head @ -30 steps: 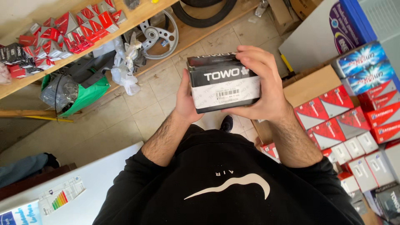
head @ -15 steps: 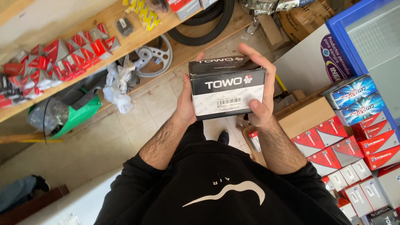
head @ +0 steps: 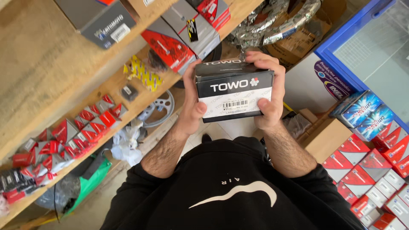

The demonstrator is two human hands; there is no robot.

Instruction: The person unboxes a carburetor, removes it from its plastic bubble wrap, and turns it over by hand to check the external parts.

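I hold a black and white cardboard box (head: 233, 91) with a barcode label in front of my chest, raised toward the wooden shelves. My left hand (head: 192, 102) grips its left side, thumb on the front face and fingers behind. On the right side, my right hand (head: 269, 87) has its fingers curled over the top edge. Both forearms reach up from my black sweatshirt (head: 230, 191).
Wooden shelves (head: 47, 81) at the left carry several small red and grey boxes (head: 81, 123) and larger grey and red boxes (head: 174, 38). Red and white boxes (head: 370, 170) are stacked at the right below a blue-framed cabinet (head: 362, 47). A metal sprocket (head: 157, 108) and green bag (head: 91, 179) lie below.
Both hands have lifted the box higher and closer to the shelves. The view has tilted up, so more of the upper shelf and its boxes shows.
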